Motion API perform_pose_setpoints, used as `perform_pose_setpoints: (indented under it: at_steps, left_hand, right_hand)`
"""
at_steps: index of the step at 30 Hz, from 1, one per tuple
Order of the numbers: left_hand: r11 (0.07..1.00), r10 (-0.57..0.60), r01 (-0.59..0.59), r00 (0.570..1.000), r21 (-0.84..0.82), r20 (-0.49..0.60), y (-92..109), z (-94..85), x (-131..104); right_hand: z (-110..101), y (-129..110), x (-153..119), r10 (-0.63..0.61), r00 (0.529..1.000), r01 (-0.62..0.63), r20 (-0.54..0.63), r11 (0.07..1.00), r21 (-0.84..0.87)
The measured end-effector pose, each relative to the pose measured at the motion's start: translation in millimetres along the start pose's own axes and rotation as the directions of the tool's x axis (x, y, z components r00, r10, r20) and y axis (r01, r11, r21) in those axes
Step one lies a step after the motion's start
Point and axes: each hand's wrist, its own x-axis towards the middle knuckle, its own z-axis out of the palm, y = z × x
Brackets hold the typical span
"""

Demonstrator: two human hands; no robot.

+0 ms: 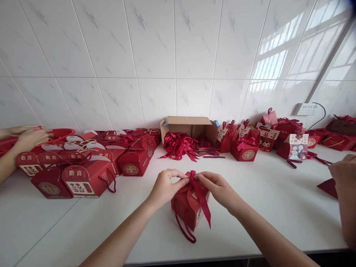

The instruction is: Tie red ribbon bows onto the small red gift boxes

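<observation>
A small red gift box point(185, 207) with a rounded flap top stands on the white table in front of me. Its dark red rope handle point(185, 231) hangs down the near side. On top lies a red satin ribbon point(203, 204), looped at the middle, with one tail trailing down the front right. My left hand point(168, 187) pinches the ribbon from the left, thumb and forefinger together. From the right, my right hand point(217, 189) pinches it as well, close to the loop. The exact crossing of the ribbon is partly hidden by my fingers.
A cardboard box point(189, 121) spilling red ribbons point(179, 144) stands by the tiled wall. Red gift boxes point(83, 178) crowd the left; a ribboned box point(244, 150) and others stand at right. Other people's hands point(33, 139) work at far left and, with another hand point(345, 178), far right.
</observation>
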Motion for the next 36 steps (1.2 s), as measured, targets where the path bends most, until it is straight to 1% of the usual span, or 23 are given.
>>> perform_pose_setpoints:
  at_steps: [3, 5, 7, 9, 11, 13, 15, 17, 18, 20, 22, 23, 25, 27, 29, 32, 34, 36]
  left_hand:
    - [1.000, -0.004, 0.004, 0.998, 0.004, 0.066, 9, -5.4, 0]
    - [1.000, 0.007, -0.008, 0.993, 0.011, 0.114, 15, -7.9, 1]
    - [1.000, 0.012, -0.016, 0.988, 0.020, 0.154, 20, -9.6, 2]
    - [0.999, 0.003, -0.011, 0.980, 0.038, 0.200, 24, -11.3, 4]
    - [0.998, -0.010, -0.006, 0.965, 0.061, 0.262, 25, -13.4, 7]
    - [0.997, -0.017, -0.010, 0.943, 0.078, 0.332, 26, -16.3, 10]
    - [0.996, -0.023, -0.012, 0.923, 0.088, 0.384, 28, -19.5, 13]
    - [0.994, -0.043, -0.003, 0.908, 0.108, 0.418, 31, -22.7, 17]
    - [0.992, -0.053, -0.001, 0.902, 0.126, 0.428, 33, -24.2, 18]
    - [0.985, -0.059, -0.019, 0.898, 0.171, 0.437, 37, -26.9, 20]
    - [0.977, -0.046, -0.052, 0.894, 0.206, 0.446, 41, -29.1, 21]
    - [0.974, -0.038, -0.068, 0.892, 0.216, 0.451, 42, -29.9, 21]
    - [0.970, -0.028, -0.087, 0.886, 0.226, 0.464, 43, -31.3, 21]
    - [0.968, -0.027, -0.097, 0.879, 0.233, 0.475, 41, -32.5, 22]
    - [0.964, -0.029, -0.102, 0.878, 0.246, 0.478, 39, -34.0, 24]
    - [0.961, -0.054, -0.079, 0.888, 0.267, 0.457, 36, -37.0, 28]
    - [0.966, -0.075, -0.049, 0.887, 0.254, 0.455, 35, -38.6, 30]
    - [0.974, -0.075, -0.039, 0.874, 0.224, 0.480, 34, -39.3, 30]
  right_hand:
    - [-10, 5, -2, -0.084, 0.992, 0.058, -0.095, 0.968, -0.245]
    - [-16, 4, -3, -0.127, 0.987, 0.083, -0.096, 0.926, -0.369]
    - [-20, -2, -6, -0.156, 0.985, 0.104, -0.079, 0.885, -0.453]
    - [-24, -14, -10, -0.149, 0.988, 0.110, -0.041, 0.866, -0.487]
    - [-29, -26, -12, -0.078, 0.995, 0.094, 0.054, 0.875, -0.476]
    - [-33, -34, -9, 0.014, 0.991, 0.049, 0.134, 0.889, -0.455]
    - [-35, -36, -1, 0.077, 0.986, -0.004, 0.147, 0.897, -0.442]
    - [-32, -34, 10, 0.087, 0.983, -0.011, 0.161, 0.906, -0.423]
    - [-31, -32, 14, 0.072, 0.981, 0.009, 0.182, 0.912, -0.411]
    - [-27, -28, 21, 0.002, 0.976, 0.084, 0.216, 0.917, -0.389]
    - [-25, -25, 21, -0.107, 0.966, 0.193, 0.235, 0.903, -0.384]
    - [-25, -24, 19, -0.171, 0.953, 0.260, 0.249, 0.883, -0.391]
    - [-26, -21, 15, -0.292, 0.907, 0.402, 0.304, 0.818, -0.412]
    - [-28, -16, 11, -0.368, 0.856, 0.506, 0.362, 0.741, -0.442]
    - [-29, -10, 9, -0.400, 0.822, 0.563, 0.405, 0.677, -0.473]
    - [-30, 0, 10, -0.434, 0.788, 0.614, 0.437, 0.610, -0.501]
    - [-30, 5, 10, -0.451, 0.775, 0.630, 0.443, 0.602, -0.490]
    - [-29, 7, 11, -0.468, 0.767, 0.639, 0.439, 0.610, -0.468]
